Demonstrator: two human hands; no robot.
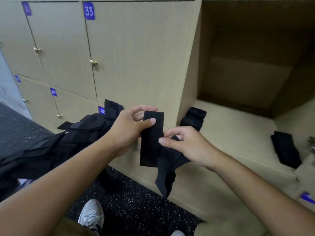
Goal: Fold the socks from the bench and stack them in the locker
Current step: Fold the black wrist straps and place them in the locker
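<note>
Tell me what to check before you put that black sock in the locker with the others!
1. Both hands hold the sock: ok, left hand pinches the top, right hand pinches the middle.
2. Sock fully folded: not ok, a loose end hangs below.
3. Open locker reachable: ok, its door side is open in front.
4. Room on the locker floor: ok, bare space lies between the folded stack and another dark sock bundle.
5. More socks waiting: ok, a dark pile lies at left.
</note>
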